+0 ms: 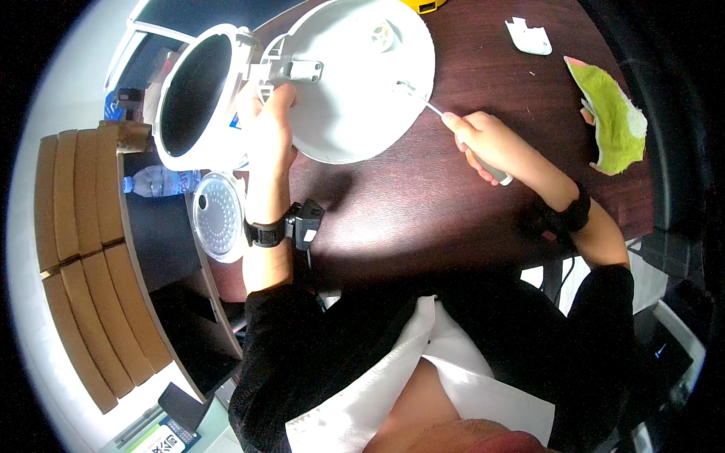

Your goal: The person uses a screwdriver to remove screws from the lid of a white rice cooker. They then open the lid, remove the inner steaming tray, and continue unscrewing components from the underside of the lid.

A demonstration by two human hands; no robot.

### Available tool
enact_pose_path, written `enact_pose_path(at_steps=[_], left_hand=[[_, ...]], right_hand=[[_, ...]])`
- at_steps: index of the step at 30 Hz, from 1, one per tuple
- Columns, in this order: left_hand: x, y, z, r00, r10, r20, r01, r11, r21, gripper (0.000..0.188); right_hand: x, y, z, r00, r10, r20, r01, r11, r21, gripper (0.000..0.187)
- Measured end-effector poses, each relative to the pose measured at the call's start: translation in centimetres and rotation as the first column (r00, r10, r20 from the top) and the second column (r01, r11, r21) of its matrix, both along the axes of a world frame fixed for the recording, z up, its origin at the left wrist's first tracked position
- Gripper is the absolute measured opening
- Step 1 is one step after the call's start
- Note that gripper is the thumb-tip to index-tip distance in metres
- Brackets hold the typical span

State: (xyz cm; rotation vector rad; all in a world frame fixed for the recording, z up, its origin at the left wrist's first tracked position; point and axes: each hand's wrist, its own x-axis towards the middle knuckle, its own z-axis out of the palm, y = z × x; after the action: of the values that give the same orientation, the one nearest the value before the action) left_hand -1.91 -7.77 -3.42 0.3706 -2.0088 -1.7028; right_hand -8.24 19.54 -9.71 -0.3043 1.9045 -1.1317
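Observation:
A large white round plastic shell point(347, 113) lies tilted at the far middle of the table, its shallow inner side showing. At its left edge, a hinge-like bracket point(260, 72) sits beside a white ring with a dark round face point(198, 102). My left hand point(268, 121) is closed at the shell's left edge by this bracket, thumb uppermost. My right hand point(479, 143) is wrapped round a screwdriver point(433, 108) with a pale handle and thin metal shaft. Its tip reaches inside the shell, at a small fitting near the right rim.
On the dark wooden table point(408, 204) lie a small white plastic piece point(529, 36) and a yellow-green cloth point(615, 121). A clear dotted round lid point(217, 215) and a water bottle point(160, 182) are at left, near stacked brown cardboard boxes point(98, 264). Something yellow point(423, 5) shows at the far edge.

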Motion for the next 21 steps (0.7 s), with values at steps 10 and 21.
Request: enact_pose_path(at_steps=[10, 21], left_hand=[[0.2, 0.5, 1.0, 0.999, -0.043, -0.006, 0.043, 0.998, -0.035, 0.004], [0.2, -0.3, 0.6, 0.989, -0.149, 0.013, 0.149, 0.989, 0.015, 0.003]], right_hand=[[-1.6, -0.6, 1.5, 0.978, 0.137, -0.155, -0.115, 0.983, 0.141, 0.056], [-1.1, -0.9, 0.7, 0.989, -0.002, 0.149, 0.007, 0.999, -0.037, 0.052]])
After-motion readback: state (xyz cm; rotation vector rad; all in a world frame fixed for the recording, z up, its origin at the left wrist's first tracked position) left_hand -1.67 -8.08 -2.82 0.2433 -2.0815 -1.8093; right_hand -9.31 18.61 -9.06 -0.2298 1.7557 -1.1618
